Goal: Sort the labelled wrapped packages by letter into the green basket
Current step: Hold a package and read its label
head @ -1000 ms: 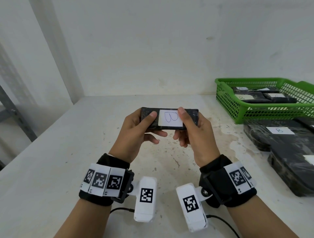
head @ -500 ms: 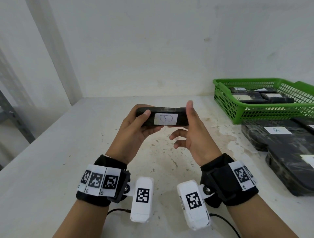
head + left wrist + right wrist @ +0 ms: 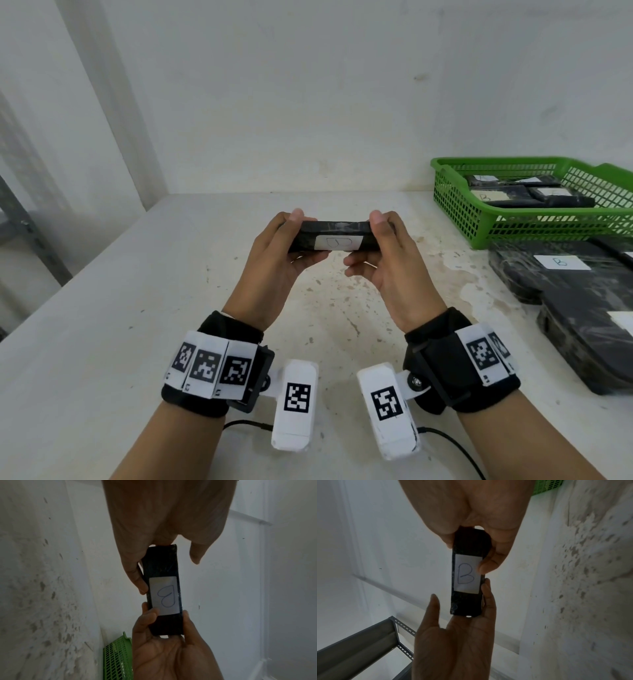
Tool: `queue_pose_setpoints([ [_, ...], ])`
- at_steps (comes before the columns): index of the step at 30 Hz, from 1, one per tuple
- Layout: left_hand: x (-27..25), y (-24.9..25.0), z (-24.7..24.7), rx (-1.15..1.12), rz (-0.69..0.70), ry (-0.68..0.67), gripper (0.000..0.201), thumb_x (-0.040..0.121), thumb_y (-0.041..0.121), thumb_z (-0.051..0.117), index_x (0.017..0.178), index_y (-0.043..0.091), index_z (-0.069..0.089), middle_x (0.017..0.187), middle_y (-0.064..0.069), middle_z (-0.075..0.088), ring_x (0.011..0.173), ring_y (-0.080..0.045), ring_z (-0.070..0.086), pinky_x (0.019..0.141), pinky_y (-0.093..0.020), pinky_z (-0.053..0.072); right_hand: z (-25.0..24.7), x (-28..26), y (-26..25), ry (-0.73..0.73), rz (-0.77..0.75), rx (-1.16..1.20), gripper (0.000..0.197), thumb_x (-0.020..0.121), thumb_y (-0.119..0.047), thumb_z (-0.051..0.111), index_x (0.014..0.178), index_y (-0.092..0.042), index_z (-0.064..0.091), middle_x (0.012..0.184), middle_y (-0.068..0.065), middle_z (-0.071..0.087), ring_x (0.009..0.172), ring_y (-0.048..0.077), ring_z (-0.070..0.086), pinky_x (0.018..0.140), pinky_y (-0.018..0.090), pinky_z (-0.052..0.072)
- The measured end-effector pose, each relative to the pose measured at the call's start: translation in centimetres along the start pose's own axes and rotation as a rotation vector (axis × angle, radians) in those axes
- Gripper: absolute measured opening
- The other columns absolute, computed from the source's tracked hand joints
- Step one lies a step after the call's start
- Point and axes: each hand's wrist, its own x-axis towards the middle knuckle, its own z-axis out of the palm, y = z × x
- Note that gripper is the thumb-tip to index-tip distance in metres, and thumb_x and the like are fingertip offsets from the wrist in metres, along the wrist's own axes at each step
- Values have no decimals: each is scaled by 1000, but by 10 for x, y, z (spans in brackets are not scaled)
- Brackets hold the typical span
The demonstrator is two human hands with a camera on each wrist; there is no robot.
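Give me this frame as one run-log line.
left hand: grips B package | right hand: grips same | green basket: not reached

A pale, stained and speckled tabletop (image 3: 102, 342) is seen beneath the hands, its marks densest directly below and to their right. A plain off-white wall (image 3: 308, 102) is observed beyond them. A vertical corner post (image 3: 106, 102) is noted to their upper left. Grey perforated metal shelving (image 3: 368, 642) is recorded far left. Lighting is soft and even.

the package (image 3: 330, 237) is wrapped in glossy black film – a matt paper label (image 3: 338, 243) is stuck on; the basket (image 3: 513, 222) is moulded plastic mesh.
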Motion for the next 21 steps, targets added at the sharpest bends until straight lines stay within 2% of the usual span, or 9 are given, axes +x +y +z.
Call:
queue_pose_setpoints([
  [1,0,0,1,15,6,14,26,101,27,48,98,2,55,94,-10,67,94,-20,67,84,-30,56,0,0,2,7,-8,2,25,103,-30,41,87,-12,42,83,10,60,62,17,58,58,27,53],
  [4,1,-3,1,61,35,29,17,102,12,45,89,4,53,87,-6,68,87,-16,68,81,-28,57,2,0,5,-6,2,18,24,104,-28,41,86,-12,40,82,9,59,62,16,58,59,26,53],
  [6,1,-3,0,45,26,28,18,102,10,44,87,5,52,86,-6,69,86,-16,67,80,-28,57,3,-1,4,-8,22,46,27,101,-36,43,89,-12,42,86,9,59,64,16,58,60,28,53],
  [8,1,-3,0,9,0,28,18,102,12,45,88,5,53,88,-7,69,90,-20,67,81,-28,56,3,-2,3,3,30,25,39,89,-51,50,93,-13,46,91,10,60,67,17,59,63,31,54],
  [9,1,-2,1,-21,-18,20,18,102,16,48,90,4,53,89,-9,69,92,-22,66,82,-29,56,3,-2,3,11,20,-4,41,83,-53,54,94,-13,47,92,11,61,67,17,60,64,32,54],
  [12,-1,-3,4,-29,-51,11,33,95,33,59,99,1,55,95,-12,68,96,-22,69,86,-31,56,4,-2,4,43,-32,-53,25,91,-33,62,90,-13,47,90,12,60,65,16,59,64,32,52],
  [16,-1,-5,2,18,-28,20,11,93,14,57,90,3,55,89,-11,69,90,-21,69,83,-29,57,3,-4,10,49,-24,-46,19,95,-24,61,88,-13,47,89,10,60,69,17,60,68,30,53],
  [19,-1,-5,0,37,-27,14,9,95,10,55,89,3,55,87,-9,70,88,-20,69,84,-28,57,4,-4,10,43,0,-3,19,95,-23,61,90,-12,47,92,13,58,68,17,60,67,30,54],
  [21,0,-3,-1,26,-24,16,11,94,12,59,88,4,55,86,-9,70,88,-20,69,84,-29,56,5,-5,9,44,-8,10,27,90,-31,65,91,-11,47,93,13,60,69,17,61,68,30,54],
])
